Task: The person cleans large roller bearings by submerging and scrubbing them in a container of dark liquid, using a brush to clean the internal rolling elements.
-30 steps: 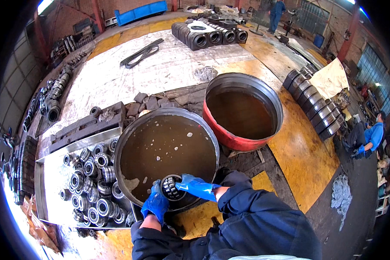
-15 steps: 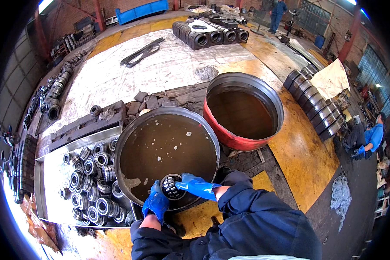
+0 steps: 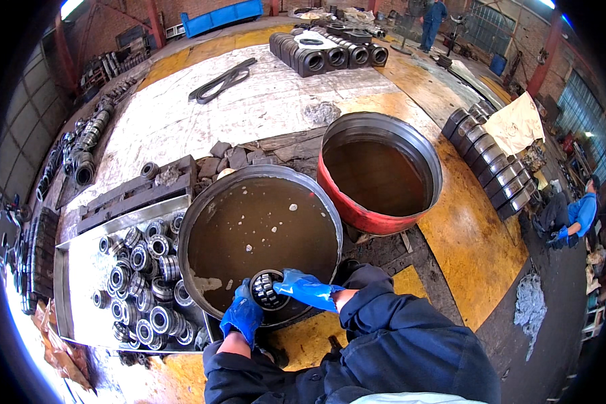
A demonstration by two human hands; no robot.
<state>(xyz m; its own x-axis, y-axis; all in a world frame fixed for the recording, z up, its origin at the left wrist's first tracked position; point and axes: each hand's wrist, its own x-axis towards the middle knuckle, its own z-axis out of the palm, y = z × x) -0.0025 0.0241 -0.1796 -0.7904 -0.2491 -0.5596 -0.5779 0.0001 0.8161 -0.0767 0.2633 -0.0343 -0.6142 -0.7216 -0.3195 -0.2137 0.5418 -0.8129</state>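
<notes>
A roller bearing (image 3: 267, 291) is held tilted over the near rim of a round metal drum (image 3: 196, 205) of murky brown liquid, its rows of rollers facing up. My left hand (image 3: 244, 314), in a blue glove, grips the bearing's left side. From the right, my gloved right hand (image 3: 303, 285) presses its closed fingers against the rollers; whether a small tool or cloth is in them I cannot make out. Pale flecks of foam float on the liquid.
A metal tray (image 3: 63, 289) of piled bearings (image 3: 141, 259) stands left of the drum. A red drum (image 3: 367, 221) with brown liquid adjoins it at the right. Black bearing housings (image 3: 481, 155) line the right side. A person in blue (image 3: 579, 214) sits at far right; another person (image 3: 432, 25) stands far back.
Almost nothing differs. Both hands stay on the bearing at the drum's rim, and the whole view has shifted very slightly.
</notes>
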